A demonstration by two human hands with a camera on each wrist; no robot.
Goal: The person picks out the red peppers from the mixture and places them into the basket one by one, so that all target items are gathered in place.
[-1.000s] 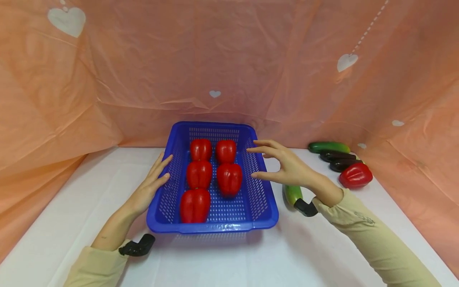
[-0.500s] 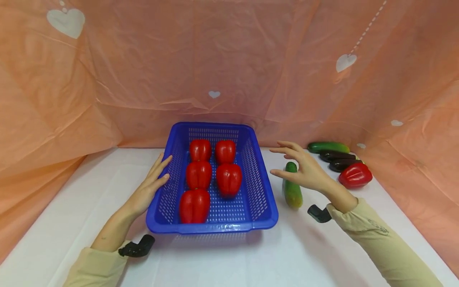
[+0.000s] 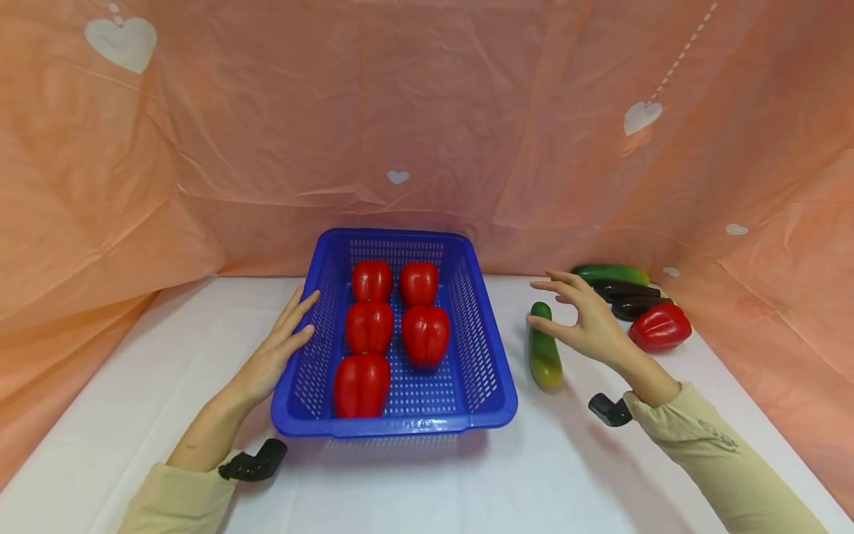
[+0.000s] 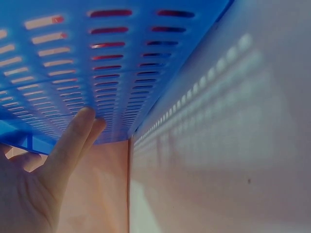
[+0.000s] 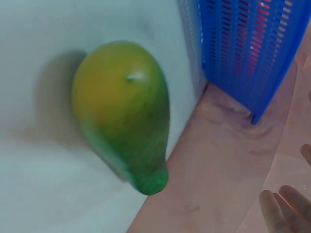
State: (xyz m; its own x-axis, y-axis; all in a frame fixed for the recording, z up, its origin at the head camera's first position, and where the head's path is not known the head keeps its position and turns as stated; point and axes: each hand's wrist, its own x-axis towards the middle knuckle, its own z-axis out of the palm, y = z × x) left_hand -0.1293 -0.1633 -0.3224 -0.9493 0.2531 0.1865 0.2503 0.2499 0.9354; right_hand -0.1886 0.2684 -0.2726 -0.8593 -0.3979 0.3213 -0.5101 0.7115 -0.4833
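Note:
My left hand (image 3: pixel 270 356) rests at the left rim of a blue perforated plastic basket (image 3: pixel 394 426), its fingers fairly straight. In the left wrist view, some fingers lie along the outer wall while others reach over the rim. Several red bell peppers (image 3: pixel 370 326) lie inside the basket in two columns. To the right of the basket a green cucumber (image 3: pixel 546 360) with a yellowish near end lies lengthwise on the table. My right hand (image 3: pixel 590 322) hovers beside and above its far end, thumb and fingers spread apart, holding nothing. The right wrist view shows the cucumber (image 5: pixel 124 107) end-on.
At the back right of the white table (image 3: pixel 427 489) lie another cucumber (image 3: pixel 610 275), two dark eggplants (image 3: pixel 637 307) and a red bell pepper (image 3: pixel 660 328). An orange cloth (image 3: pixel 427 111) with white hearts hangs behind and along the sides.
My right hand has moved right, from the basket's right rim to beside the cucumber, revealing the cucumber's length. My left hand, the basket and its peppers have stayed in place.

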